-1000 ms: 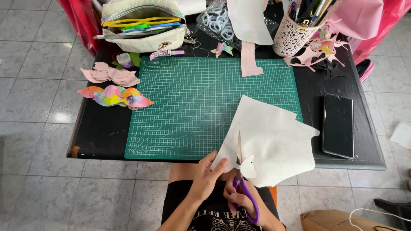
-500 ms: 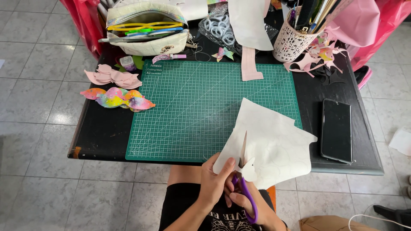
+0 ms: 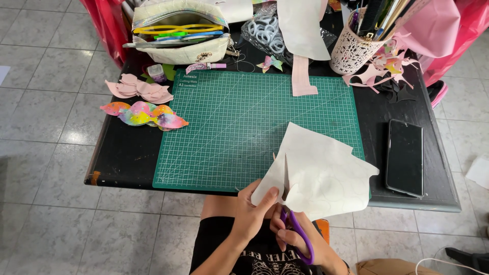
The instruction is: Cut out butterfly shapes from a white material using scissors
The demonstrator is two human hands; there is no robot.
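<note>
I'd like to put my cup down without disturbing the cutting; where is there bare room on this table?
The green cutting mat is bare across its left and middle, between the rainbow cutouts and the white sheet. A black strip lies free between mat and phone. The back edge is crowded: pencil case, lattice pen cup, pink scraps.

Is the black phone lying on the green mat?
No, the black phone lies on the bare black table, to the right of the green cutting mat and apart from it.

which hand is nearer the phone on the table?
Right. The right hand, in the purple scissors, sits below the table edge, left of the phone. The left hand pinches the white sheet farther left.
</note>
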